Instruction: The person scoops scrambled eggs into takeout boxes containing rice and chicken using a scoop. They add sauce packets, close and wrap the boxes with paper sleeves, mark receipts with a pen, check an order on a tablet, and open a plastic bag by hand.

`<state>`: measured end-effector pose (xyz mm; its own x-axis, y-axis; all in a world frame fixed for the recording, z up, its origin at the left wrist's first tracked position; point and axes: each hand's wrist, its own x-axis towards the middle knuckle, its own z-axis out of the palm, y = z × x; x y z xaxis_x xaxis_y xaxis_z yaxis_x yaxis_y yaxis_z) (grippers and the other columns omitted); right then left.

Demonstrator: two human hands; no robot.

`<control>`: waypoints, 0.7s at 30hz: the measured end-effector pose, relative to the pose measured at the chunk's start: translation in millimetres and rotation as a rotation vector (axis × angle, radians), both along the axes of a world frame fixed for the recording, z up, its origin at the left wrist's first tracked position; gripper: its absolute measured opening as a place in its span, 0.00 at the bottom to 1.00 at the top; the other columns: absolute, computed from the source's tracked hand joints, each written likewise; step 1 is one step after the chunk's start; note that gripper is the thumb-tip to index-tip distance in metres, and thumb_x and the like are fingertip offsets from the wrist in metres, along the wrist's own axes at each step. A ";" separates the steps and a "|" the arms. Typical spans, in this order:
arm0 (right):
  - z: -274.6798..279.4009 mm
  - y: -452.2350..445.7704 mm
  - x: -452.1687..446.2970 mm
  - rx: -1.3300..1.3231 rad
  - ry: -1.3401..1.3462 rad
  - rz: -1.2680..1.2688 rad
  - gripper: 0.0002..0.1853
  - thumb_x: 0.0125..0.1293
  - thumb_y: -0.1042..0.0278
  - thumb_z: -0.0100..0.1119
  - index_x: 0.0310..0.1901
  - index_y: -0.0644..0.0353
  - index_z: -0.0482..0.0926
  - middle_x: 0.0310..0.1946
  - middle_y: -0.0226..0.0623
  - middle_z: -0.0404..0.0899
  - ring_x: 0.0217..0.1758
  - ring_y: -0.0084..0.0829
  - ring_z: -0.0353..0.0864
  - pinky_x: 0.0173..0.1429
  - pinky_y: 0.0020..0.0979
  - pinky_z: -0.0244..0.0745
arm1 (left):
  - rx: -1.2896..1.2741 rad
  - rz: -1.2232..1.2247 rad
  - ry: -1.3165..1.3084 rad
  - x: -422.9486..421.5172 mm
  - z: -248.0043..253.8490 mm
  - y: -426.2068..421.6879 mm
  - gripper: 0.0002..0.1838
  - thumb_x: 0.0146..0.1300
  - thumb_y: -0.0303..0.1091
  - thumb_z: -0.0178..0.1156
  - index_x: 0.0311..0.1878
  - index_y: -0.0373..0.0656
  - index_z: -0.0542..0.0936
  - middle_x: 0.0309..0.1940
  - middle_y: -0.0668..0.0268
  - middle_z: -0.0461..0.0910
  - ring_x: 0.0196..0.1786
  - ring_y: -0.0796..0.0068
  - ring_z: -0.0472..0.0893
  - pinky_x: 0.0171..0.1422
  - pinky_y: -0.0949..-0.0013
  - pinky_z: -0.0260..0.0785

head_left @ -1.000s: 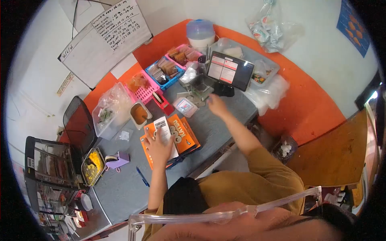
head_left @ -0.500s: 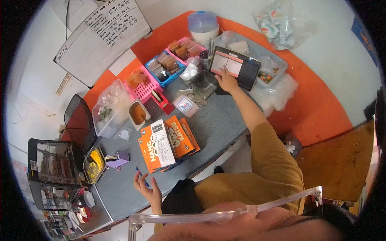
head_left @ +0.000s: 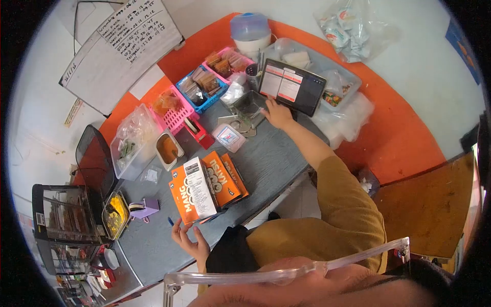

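My right hand (head_left: pixel 279 115) is at the lower left edge of a tablet (head_left: pixel 311 92), fingers stretched out and holding nothing. Red-and-white panels light the tablet's screen. Low on the left, my left hand (head_left: pixel 193 244) holds a blue pen (head_left: pixel 170 221) between its fingers, just below a stack of flat orange boxes (head_left: pixel 180 197). A printed paper slip (head_left: pixel 201 190) lies on top of the stack. Beside my right hand sits a clear square container (head_left: pixel 250 105), and a white-lidded tub (head_left: pixel 228 137) stands between it and the boxes.
On the grey table (head_left: pixel 255 169) are a metal pan of brown sauce (head_left: pixel 169 149), a red tape dispenser (head_left: pixel 199 132), a purple dispenser (head_left: pixel 147 209) and a tray of yellow food (head_left: pixel 115 217). Blue (head_left: pixel 207 102) and pink (head_left: pixel 179 120) baskets of packets line the back.
My right hand has drawn back from the tablet's screen to its lower edge. The screen now shows different panels. My left hand still holds the pen near the boxes.
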<state>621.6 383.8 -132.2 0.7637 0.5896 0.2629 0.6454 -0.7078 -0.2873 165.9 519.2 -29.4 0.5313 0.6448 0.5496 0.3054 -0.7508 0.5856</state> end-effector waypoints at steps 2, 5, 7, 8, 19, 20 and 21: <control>1.9 -0.6 -1.7 -0.029 0.059 0.008 0.27 0.64 0.46 0.39 0.53 0.62 0.59 0.64 0.47 0.52 0.39 0.49 0.77 0.39 0.41 0.75 | -0.002 -0.010 -0.004 6.0 1.1 -1.0 0.05 0.54 0.27 0.55 0.34 0.38 0.73 0.51 0.55 0.67 0.56 0.58 0.63 0.61 0.57 0.51; -1.1 -1.2 -1.9 0.021 0.059 -0.019 0.28 0.64 0.45 0.39 0.54 0.62 0.59 0.64 0.47 0.52 0.40 0.49 0.77 0.39 0.41 0.75 | -0.004 -0.016 -0.013 14.5 0.9 -2.4 0.05 0.54 0.27 0.55 0.33 0.38 0.73 0.51 0.55 0.67 0.56 0.58 0.64 0.61 0.58 0.51; 0.1 -2.3 -1.3 0.025 0.068 -0.035 0.28 0.63 0.45 0.40 0.54 0.62 0.59 0.64 0.46 0.51 0.41 0.49 0.76 0.39 0.41 0.75 | -0.004 -0.020 -0.018 18.7 0.7 -2.7 0.04 0.54 0.26 0.55 0.33 0.38 0.73 0.51 0.55 0.67 0.56 0.59 0.64 0.61 0.58 0.51; -0.5 -2.9 0.0 0.025 0.071 -0.039 0.28 0.63 0.45 0.40 0.54 0.62 0.59 0.64 0.46 0.51 0.41 0.49 0.76 0.39 0.41 0.75 | -0.002 -0.018 -0.015 20.1 0.7 -2.9 0.04 0.54 0.26 0.55 0.33 0.38 0.73 0.50 0.56 0.67 0.56 0.59 0.64 0.61 0.58 0.51; -9.1 -3.8 7.1 0.069 -0.015 -0.035 0.28 0.63 0.45 0.41 0.54 0.62 0.60 0.63 0.48 0.53 0.39 0.49 0.77 0.38 0.42 0.74 | 0.001 -0.032 -0.009 28.6 0.8 -1.2 0.04 0.54 0.26 0.56 0.33 0.39 0.73 0.49 0.58 0.68 0.53 0.61 0.65 0.59 0.61 0.53; -9.6 -3.5 8.1 0.069 -0.014 -0.035 0.28 0.63 0.45 0.41 0.54 0.62 0.60 0.63 0.48 0.53 0.39 0.49 0.77 0.38 0.42 0.74 | -0.017 -0.027 -0.023 29.3 0.5 -1.2 0.04 0.54 0.26 0.56 0.33 0.39 0.73 0.49 0.58 0.68 0.53 0.61 0.65 0.59 0.61 0.54; -8.0 -3.1 8.6 0.108 -0.038 -0.060 0.28 0.63 0.46 0.41 0.54 0.62 0.60 0.63 0.48 0.52 0.39 0.49 0.77 0.37 0.42 0.75 | -0.034 -0.022 -0.038 30.0 0.1 -1.1 0.04 0.54 0.26 0.56 0.33 0.39 0.73 0.49 0.59 0.68 0.53 0.61 0.65 0.58 0.62 0.54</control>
<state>630.2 380.7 -140.2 0.7853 0.5097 0.3515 0.6144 -0.7119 -0.3403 195.9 518.1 -29.2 0.5247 0.6519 0.5475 0.2658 -0.7364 0.6221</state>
